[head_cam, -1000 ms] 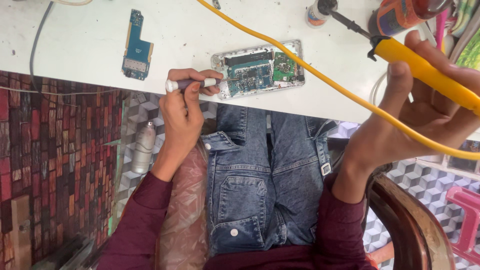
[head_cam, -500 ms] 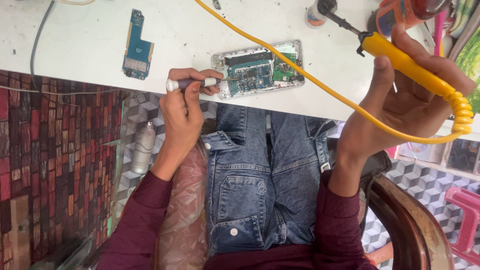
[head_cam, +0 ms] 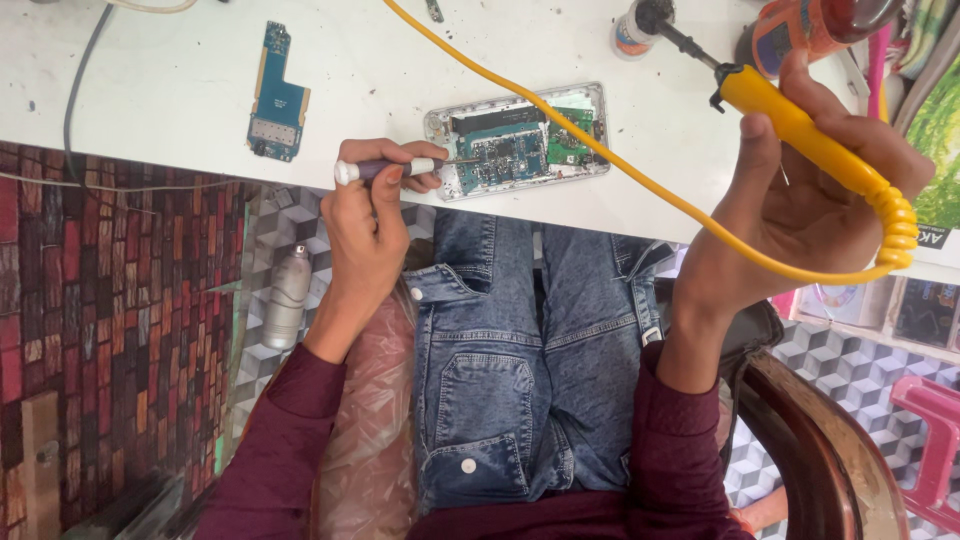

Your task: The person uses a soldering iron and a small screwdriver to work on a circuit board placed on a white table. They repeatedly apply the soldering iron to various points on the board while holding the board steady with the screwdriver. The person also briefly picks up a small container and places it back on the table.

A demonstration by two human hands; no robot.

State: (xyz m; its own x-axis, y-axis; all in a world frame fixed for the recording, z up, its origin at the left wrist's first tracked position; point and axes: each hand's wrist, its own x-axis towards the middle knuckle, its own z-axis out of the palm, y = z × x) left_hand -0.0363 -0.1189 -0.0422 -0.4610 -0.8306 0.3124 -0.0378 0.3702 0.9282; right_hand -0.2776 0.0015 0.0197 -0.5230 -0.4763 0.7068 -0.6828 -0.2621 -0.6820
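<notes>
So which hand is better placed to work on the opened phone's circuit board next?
Probably the left hand: its small screwdriver already has its tip at the opened phone. The right hand holds the yellow soldering iron raised away from it.

A small round bottle with a coloured label (head_cam: 632,38) stands just beyond the right hand's fingertips (head_cam: 800,75). A green printed package (head_cam: 935,150) lies right of them.

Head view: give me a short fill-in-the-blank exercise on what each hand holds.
1. The left hand holds a small ____ against the opened phone.
2. The right hand holds a soldering iron whose handle is ____.
3. A loose ____ circuit board lies on the white table.

Missing: screwdriver; yellow; blue
</notes>
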